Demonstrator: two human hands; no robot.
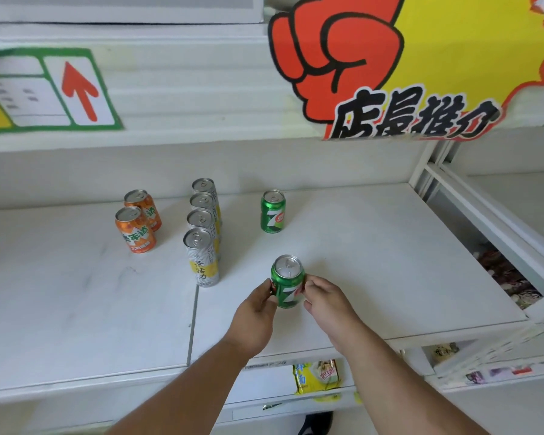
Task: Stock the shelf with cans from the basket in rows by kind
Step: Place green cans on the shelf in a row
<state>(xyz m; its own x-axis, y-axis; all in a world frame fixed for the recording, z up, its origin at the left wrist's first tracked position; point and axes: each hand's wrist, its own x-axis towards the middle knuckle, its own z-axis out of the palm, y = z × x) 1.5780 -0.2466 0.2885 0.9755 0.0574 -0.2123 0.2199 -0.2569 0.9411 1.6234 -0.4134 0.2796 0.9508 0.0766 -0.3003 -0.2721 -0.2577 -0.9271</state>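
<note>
A green can [287, 282] stands on the white shelf [374, 262], held from both sides. My left hand [255, 318] grips its left side and my right hand [328, 304] grips its right side. Behind it, farther back on the shelf, stands a second green can [273, 211]. To the left runs a row of several tall silver and yellow cans [201, 233], front to back. Two orange cans [139, 221] stand in a row at the far left. The basket is out of view.
A yellow and red promotional sign [405, 64] hangs over the upper right. A green-framed label with a red arrow [51, 89] is on the shelf edge above. A yellow snack bag [316, 376] lies on the lower shelf. Another shelf unit [500, 233] adjoins on the right.
</note>
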